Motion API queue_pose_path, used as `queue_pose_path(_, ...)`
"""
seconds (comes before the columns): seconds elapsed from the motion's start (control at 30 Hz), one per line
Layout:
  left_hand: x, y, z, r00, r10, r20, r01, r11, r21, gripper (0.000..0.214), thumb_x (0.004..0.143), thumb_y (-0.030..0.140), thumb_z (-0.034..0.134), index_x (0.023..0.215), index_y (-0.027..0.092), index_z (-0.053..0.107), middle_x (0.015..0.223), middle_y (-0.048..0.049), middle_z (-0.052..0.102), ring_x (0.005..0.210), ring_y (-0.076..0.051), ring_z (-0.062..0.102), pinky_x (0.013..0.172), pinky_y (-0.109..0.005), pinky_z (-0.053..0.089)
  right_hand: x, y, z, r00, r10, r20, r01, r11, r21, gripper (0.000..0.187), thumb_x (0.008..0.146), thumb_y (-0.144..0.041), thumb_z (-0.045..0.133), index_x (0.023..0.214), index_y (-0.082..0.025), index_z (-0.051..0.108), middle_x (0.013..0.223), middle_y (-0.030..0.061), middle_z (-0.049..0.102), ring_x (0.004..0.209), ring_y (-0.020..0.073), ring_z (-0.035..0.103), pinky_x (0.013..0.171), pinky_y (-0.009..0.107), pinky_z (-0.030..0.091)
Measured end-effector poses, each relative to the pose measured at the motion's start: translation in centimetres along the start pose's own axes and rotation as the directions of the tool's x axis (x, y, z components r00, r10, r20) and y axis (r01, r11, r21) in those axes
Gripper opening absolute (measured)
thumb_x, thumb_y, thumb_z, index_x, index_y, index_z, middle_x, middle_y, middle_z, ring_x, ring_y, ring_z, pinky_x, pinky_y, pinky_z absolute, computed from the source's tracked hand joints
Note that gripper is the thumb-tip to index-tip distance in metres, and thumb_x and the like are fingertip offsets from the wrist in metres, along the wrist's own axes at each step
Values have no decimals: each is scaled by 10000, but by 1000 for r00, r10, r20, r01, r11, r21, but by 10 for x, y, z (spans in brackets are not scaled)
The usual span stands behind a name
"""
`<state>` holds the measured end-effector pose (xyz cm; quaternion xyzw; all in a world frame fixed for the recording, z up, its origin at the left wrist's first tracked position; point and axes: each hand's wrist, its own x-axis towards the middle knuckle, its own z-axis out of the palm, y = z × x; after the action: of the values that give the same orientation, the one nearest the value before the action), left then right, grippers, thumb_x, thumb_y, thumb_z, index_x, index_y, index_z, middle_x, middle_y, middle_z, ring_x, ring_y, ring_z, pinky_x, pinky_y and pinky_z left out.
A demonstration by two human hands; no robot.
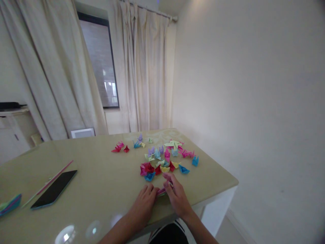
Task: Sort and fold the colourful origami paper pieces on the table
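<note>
Near the table's front edge, a small piece of folded pink paper [161, 191] lies between my two hands. My left hand [147, 200] presses on its left end with the fingers close together. Curled over its right end is my right hand [176, 193], thumb and fingers bent round the paper. Part of the paper is hidden under the fingers. Just beyond my hands sits a cluster of small folded paper figures, among them a blue one [149, 176], a red one [157, 169] and another blue one [184, 169].
More folded figures, such as a pale green one [173, 144] and a red one [116, 149], spread toward the back of the table [96, 176]. At left lie a black tablet or phone [54, 189], thin paper strips [54, 178] and colored paper [11, 205]. A wall [241, 101] stands right.
</note>
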<state>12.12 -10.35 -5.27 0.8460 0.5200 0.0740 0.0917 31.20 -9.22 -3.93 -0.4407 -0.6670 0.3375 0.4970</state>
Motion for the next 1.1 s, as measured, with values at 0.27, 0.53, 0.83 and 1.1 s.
queue_pose_path(0.27, -2, 12, -4, 998, -41, -50, 43, 998, 37, 435, 1032, 129, 434, 1425, 229, 591, 1408, -137, 606, 1278, -303, 577, 1107, -502, 476, 7, 3, 0, 999, 45, -4, -45, 998, 38, 598, 1018, -695, 527, 1364, -215, 615, 1363, 178, 704, 1291, 328, 664, 1071, 479, 539)
queue_pose_path(0.53, -5, -3, 1, 993, -62, -97, 61, 998, -7, 417, 1044, 197, 459, 1447, 214, 564, 1484, -145, 580, 1364, -291, 539, 1193, -495, 423, 4, 12, 4, 997, 16, 70, -15, 1000, -24, 648, 994, -673, 603, 1455, -218, 582, 1429, 176, 674, 1343, 329, 631, 1161, 508, 463)
queue_pose_path(0.83, -6, 2, -7, 995, -100, 3, 100, 995, 13, 442, 1057, 192, 383, 1466, 201, 549, 1532, -171, 549, 1418, -327, 509, 1181, -547, 412, 9, 6, 7, 996, 25, 90, -23, 1000, -21, 736, 1003, -724, 542, 1522, -202, 541, 1465, 190, 648, 1380, 330, 602, 1183, 513, 440)
queue_pose_path(1.1, -5, 2, -9, 999, -35, -25, 35, 999, 23, 394, 1060, 199, 393, 1408, 183, 577, 1467, -167, 595, 1349, -311, 546, 1164, -506, 432, 7, 7, 16, 997, 16, 70, -17, 1000, 22, 764, 983, -751, 554, 1500, -190, 576, 1434, 200, 668, 1353, 350, 624, 1148, 522, 479)
